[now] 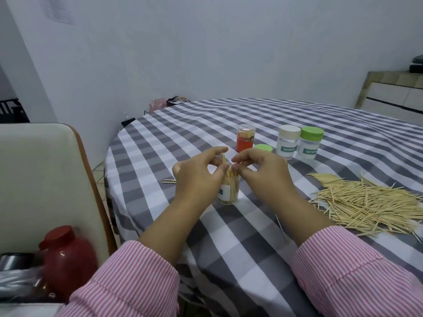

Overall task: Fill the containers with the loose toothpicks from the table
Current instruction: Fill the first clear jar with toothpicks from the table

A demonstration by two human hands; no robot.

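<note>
Here the left hand [199,177] pinched one toothpick [63,159] and the right hand [263,170] a few more above the open, nearly full container [229,191]. Crowding risked sticks springing out or tipping it. The loose pile [366,202] lay right; the tabletop [229,236] edge curved close on the left, with room ahead.

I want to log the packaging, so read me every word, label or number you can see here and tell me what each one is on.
"TOOTHPICK": label on the clear jar with the cream lid.
"TOOTHPICK": label on the clear jar with the green lid.
Red-labelled clear cylinder of toothpicks: small picture, any text too small to read.
Open clear jar between the hands: white-and-green label, mostly hidden, unreadable.
Paper on the wall: blurred, unreadable.
</note>
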